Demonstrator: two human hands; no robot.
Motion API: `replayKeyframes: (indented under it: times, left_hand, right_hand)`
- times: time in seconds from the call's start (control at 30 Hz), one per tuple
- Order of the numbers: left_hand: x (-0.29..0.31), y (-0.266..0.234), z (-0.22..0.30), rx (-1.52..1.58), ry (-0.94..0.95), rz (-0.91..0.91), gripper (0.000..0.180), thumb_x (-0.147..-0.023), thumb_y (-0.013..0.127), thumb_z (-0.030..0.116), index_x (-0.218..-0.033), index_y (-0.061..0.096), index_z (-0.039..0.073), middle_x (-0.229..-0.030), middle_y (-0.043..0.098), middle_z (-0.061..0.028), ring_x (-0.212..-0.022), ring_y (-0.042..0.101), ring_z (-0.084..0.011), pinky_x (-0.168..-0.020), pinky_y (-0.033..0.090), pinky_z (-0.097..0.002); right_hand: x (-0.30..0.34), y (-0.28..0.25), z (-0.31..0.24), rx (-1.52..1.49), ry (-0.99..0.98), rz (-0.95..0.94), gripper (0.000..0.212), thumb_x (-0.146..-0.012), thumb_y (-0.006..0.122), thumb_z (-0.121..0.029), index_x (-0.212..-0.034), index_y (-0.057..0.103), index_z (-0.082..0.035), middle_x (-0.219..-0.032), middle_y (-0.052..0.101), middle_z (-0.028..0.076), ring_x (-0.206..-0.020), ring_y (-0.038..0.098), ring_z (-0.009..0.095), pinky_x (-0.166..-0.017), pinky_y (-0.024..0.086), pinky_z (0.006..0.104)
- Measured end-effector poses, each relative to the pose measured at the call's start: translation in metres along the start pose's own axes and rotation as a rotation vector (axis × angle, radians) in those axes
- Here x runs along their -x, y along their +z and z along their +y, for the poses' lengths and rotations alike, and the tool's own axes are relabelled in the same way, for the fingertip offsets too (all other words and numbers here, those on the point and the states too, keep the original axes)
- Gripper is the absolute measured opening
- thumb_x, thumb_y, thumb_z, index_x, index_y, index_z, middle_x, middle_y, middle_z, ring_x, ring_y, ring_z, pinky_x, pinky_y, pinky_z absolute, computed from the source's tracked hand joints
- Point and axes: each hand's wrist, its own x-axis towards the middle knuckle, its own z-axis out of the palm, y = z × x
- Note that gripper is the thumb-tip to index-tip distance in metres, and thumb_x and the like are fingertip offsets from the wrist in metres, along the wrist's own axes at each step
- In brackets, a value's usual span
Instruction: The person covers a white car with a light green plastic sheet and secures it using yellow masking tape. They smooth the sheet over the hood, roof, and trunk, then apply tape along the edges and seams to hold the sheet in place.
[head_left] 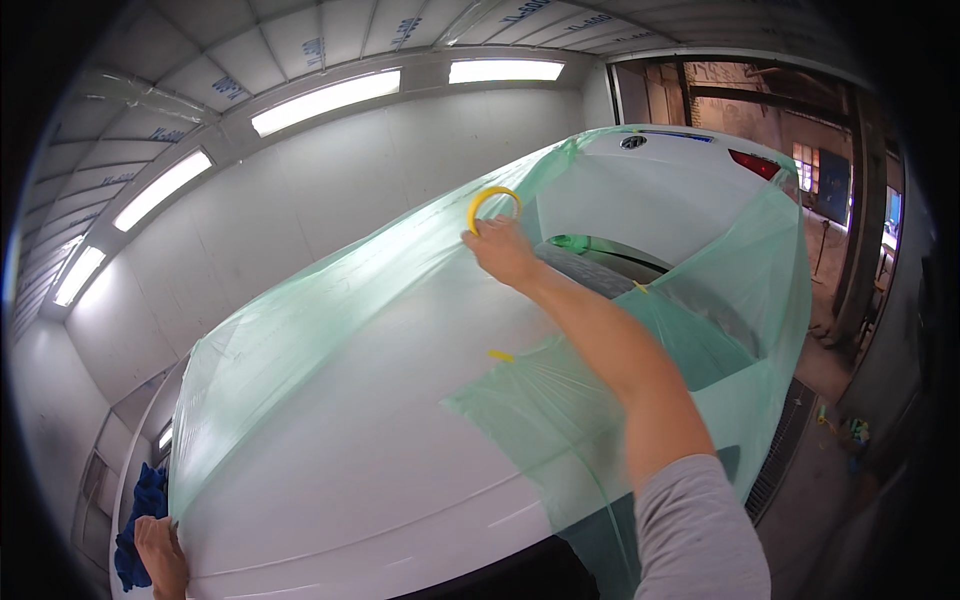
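Observation:
My right hand [503,250] is closed on a roll of yellow masking tape [474,208], held over the white car's roof [370,410] with the arm stretched far forward. Beside the roll, thin green masking film [300,310] runs along the car's left side. At the lower left, the fingers of my left hand [160,553] are curled in around the near corner of that film, by the roof edge. A second green film [540,390] drapes over the right side, under my right forearm. Short yellow tape pieces [501,356] stick to its edge.
A dark blue cloth [145,500] hangs beside my left hand. The car's trunk lid [650,200] and red tail light [755,163] are at the far end. Pale booth walls [350,170] stand close on the left. A floor grate [780,440] lies along the right.

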Motion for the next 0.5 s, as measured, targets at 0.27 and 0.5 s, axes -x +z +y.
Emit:
replayKeyframes:
  times: [0.27,0.5]
  left_hand:
    - [-0.009,-0.002,0.005,-0.117,0.081,-0.175,0.010,-0.072,0.067,-0.002,-0.081,0.065,-0.002,-0.071,0.057,-0.0163,-0.078,0.058,-0.0361,-0.084,0.049,-0.0463]
    - [-0.022,-0.021,0.026,-0.098,0.048,-0.185,0.009,-0.071,0.069,-0.003,-0.075,0.061,-0.004,-0.093,0.061,-0.0166,-0.090,0.059,-0.0369,-0.085,0.049,-0.0467]
  right_hand:
    - [0.076,-0.025,0.000,0.079,-0.189,-0.362,0.009,-0.085,0.064,-0.013,-0.090,0.071,-0.011,-0.086,0.069,0.008,-0.087,0.070,0.027,-0.084,0.052,0.0426]
    - [0.069,-0.054,-0.021,-0.079,0.131,-0.396,0.020,-0.087,0.069,-0.022,-0.094,0.074,-0.005,-0.092,0.070,0.012,-0.089,0.067,0.035,-0.078,0.052,0.0475]
